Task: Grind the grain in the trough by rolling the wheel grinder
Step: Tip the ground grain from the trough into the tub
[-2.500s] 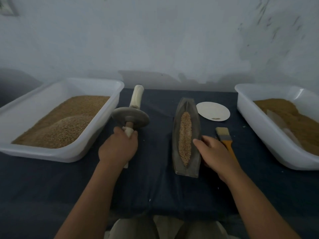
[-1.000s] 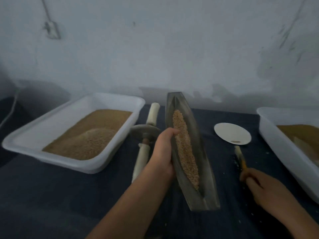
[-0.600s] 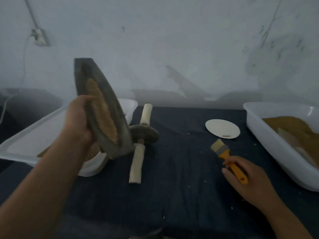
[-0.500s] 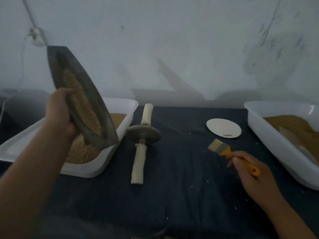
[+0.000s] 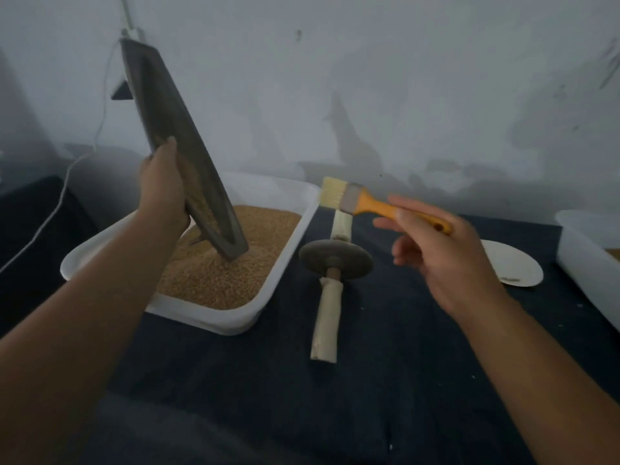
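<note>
A: Gripping the trough [image 5: 174, 135] in the left hand [image 5: 164, 196], curled round its left edge near the middle.

B: Held flat?

A: No. Tipped steeply, nearly on end: upper tip high against the wall [image 5: 402, 78], lower tip down in the left tub [image 5: 235, 318], at the heap of grain [image 5: 218, 273]. Touching the heap or just above it: cannot tell.

B: Anything inside the trough?

A: A thin streak of grain low in the channel, beside the hand. Grey surface showing higher up.

B: And the right hand [image 5: 443, 260]?

A: Raised over the tabletop [image 5: 385, 380], pinching the orange handle of a brush [image 5: 349, 199] between thumb and fingertips, other fingers loosely spread and blurred. Bristles pointing left, toward the trough but apart from it.

B: Whereabouts for the grinder [image 5: 335, 260]?

A: Lying on the tabletop, just beside the tub's right wall, between that tub and the right hand. Dark disc in the middle, pale handle sticking out each way, far handle partly hidden behind the brush. Touched by neither hand.

B: Further right?

A: White plate [image 5: 516, 266] flat on the tabletop, partly hidden behind the right hand, a few specks near its front rim. Beyond it a second tub [image 5: 583, 250], white too, cut off by the frame edge. Far left, a white cable [image 5: 50, 226] running down from the wall.
</note>
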A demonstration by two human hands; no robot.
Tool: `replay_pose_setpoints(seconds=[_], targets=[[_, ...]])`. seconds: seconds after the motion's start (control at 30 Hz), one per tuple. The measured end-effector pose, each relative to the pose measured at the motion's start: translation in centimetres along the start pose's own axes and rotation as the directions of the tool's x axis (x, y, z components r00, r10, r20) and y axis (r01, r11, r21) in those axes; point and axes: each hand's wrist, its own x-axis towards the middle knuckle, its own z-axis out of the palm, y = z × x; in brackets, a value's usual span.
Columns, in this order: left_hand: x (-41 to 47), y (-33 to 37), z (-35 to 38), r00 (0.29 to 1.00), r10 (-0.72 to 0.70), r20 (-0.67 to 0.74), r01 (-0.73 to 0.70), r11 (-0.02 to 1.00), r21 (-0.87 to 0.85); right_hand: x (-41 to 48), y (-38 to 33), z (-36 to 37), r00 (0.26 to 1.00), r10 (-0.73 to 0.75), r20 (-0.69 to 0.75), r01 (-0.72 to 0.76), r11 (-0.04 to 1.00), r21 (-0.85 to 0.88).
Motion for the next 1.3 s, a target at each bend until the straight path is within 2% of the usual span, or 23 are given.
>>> replay_pose_setpoints(seconds=[0.1,0.23,0.53,0.63,0.73,0.87,0.93,1.03,1.13,1.23,1.3], targets=[[0.3,0.3,0.3,1.000,0.009,-0.006,-0.009,0.998,0.054,1.9,-0.7,3.0,0.985,0.107,0.135,-0.115,0.992,0.051],[-0.4,0.3,0.5,0.993,0.114,-0.018,-0.110,0.982,0.154,3.1,-0.6,5.9,0.942,0.217,0.257,-0.244,0.966,0.079],[-1.8,1.2,1.1,0.916,0.394,0.077,-0.398,0.865,0.305,2.8,1.4,7.0,0.918,0.299,0.260,-0.346,0.925,0.158],[-2.0,1.7,1.4,0.886,0.452,0.103,-0.459,0.824,0.332,2.8,1.5,7.6,0.946,0.204,0.252,-0.243,0.960,0.136],[-1.9,2.0,1.5,0.872,0.472,0.133,-0.488,0.807,0.333,3.7,0.6,8.9,0.966,0.008,0.259,-0.033,0.995,0.090],[-1.7,2.2,1.9,0.883,0.437,0.171,-0.469,0.833,0.293,6.6,-1.7,12.1,0.938,-0.236,0.253,0.223,0.971,0.080],[-1.8,2.2,2.2,0.897,0.413,0.161,-0.442,0.853,0.278,8.1,-2.5,14.4,0.927,-0.298,0.228,0.282,0.954,0.100],[-2.2,2.1,2.6,0.918,0.357,0.172,-0.391,0.887,0.247,9.9,-2.2,17.7,0.924,-0.305,0.229,0.298,0.952,0.067],[-2.3,1.9,2.8,0.925,0.326,0.197,-0.364,0.907,0.210,10.9,-0.5,19.6,0.906,-0.332,0.263,0.377,0.916,-0.140],[-2.0,1.8,3.1,0.929,0.320,0.184,-0.354,0.914,0.198,11.1,0.8,19.3,0.859,-0.384,0.338,0.500,0.771,-0.395],[-1.8,1.7,3.1,0.933,0.317,0.167,-0.348,0.913,0.213,11.1,1.1,18.2,0.841,-0.348,0.413,0.527,0.701,-0.481]])
